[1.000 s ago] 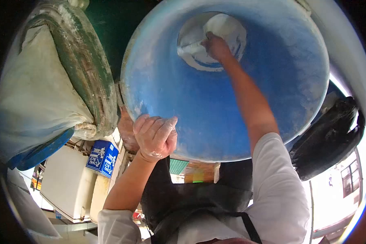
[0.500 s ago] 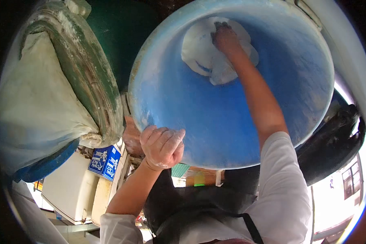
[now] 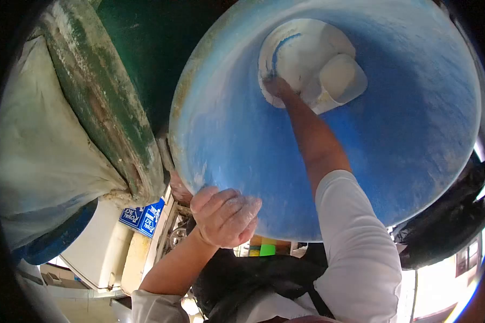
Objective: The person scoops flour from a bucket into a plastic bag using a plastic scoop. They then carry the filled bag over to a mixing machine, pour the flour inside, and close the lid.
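Note:
A large blue drum (image 3: 242, 151) opens toward me, tilted, with white powder (image 3: 302, 59) on its bottom. My left hand (image 3: 226, 216), dusted white, has its fingers wrapped over the drum's near left rim. Deep inside, my right hand (image 3: 277, 87) reaches to the left edge of the powder; its fingers are dark and blurred, so their shape is hidden. To the right of that hand a pale rounded scoop or container (image 3: 340, 78) lies on the powder, apart from the fingers.
At the left stands a green drum (image 3: 105, 97) with a powdery rim and a pale cloth or sack (image 3: 48, 140). Below it are a blue printed box (image 3: 145, 216) and a white cabinet (image 3: 94, 247). Black plastic (image 3: 447, 220) hangs at the right.
My right hand has moved left and down from the top of the powder, and the pale scoop or container now shows beside it. The drum appears larger. My left hand stays on the rim.

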{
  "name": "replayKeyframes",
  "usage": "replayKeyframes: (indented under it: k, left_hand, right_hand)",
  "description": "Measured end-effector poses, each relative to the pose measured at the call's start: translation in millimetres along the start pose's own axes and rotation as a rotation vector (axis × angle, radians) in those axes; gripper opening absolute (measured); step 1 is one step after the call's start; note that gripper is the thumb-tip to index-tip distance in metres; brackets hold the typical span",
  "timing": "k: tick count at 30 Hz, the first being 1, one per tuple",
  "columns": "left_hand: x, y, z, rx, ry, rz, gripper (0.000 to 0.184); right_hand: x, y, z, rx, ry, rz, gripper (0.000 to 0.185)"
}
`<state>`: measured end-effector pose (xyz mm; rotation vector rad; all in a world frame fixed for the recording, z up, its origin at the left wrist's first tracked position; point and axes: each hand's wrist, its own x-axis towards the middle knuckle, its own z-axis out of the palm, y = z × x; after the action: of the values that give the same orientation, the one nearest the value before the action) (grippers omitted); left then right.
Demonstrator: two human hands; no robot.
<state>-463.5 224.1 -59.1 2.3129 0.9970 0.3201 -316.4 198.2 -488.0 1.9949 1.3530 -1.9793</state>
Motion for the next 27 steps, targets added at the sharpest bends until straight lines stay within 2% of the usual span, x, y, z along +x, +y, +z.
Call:
replayKeyframes:
  k: [1, 3, 5, 7, 11, 12, 14, 16, 18, 23, 27]
  left_hand:
    - [2.3, 0.1, -0.6, -0.007, 0.008, 0.012, 0.028]
    - [1.9, -0.1, 0.2, -0.008, 0.014, 0.009, 0.022]
    - [2.2, 1.0, 0.8, 0.000, 0.027, 0.010, 0.018]
    - [4.5, 3.0, 1.3, 0.018, 0.041, 0.019, 0.018]
    - [7.0, 5.5, 0.0, 0.066, 0.033, 0.011, 0.027]
    - [11.3, 8.0, -0.8, 0.081, 0.036, 0.007, 0.026]
    - [10.7, 7.2, -0.3, 0.085, 0.040, 0.008, 0.027]
    - [8.4, 8.6, 0.6, 0.077, 0.045, 0.007, 0.027]
    - [8.1, 7.3, -0.1, 0.070, 0.054, 0.009, 0.028]
    - [5.5, 5.6, 0.8, 0.062, 0.047, 0.008, 0.029]
    - [2.5, 2.8, 1.7, 0.021, 0.045, 0.005, 0.032]
  right_hand:
    - [-18.3, 3.4, -6.8, 0.147, -0.055, 0.049, 0.046]
    - [-41.4, 4.7, -14.3, 0.687, -0.122, 0.198, 0.049]
    - [-67.1, -2.0, -29.8, 0.667, -0.171, -0.047, 0.051]
    - [-90.8, -23.6, -66.3, 0.585, -0.202, -0.112, 0.052]
    - [-128.4, -44.8, -155.8, 0.430, -0.061, -0.001, 0.053]
    - [-124.5, -35.4, -170.2, 0.639, -0.003, 0.151, 0.055]
    - [-130.6, -10.0, -212.2, 0.174, 0.049, 0.051, 0.057]
    - [-144.6, -0.1, -216.0, -0.231, 0.171, 0.105, 0.056]
    - [-143.0, -2.1, -215.1, -0.440, 0.244, 0.140, 0.056]
    - [-121.2, -9.9, -201.9, -0.471, 0.274, 0.211, 0.055]
    - [-49.1, -8.4, -234.7, -0.493, 0.296, 0.322, 0.048]
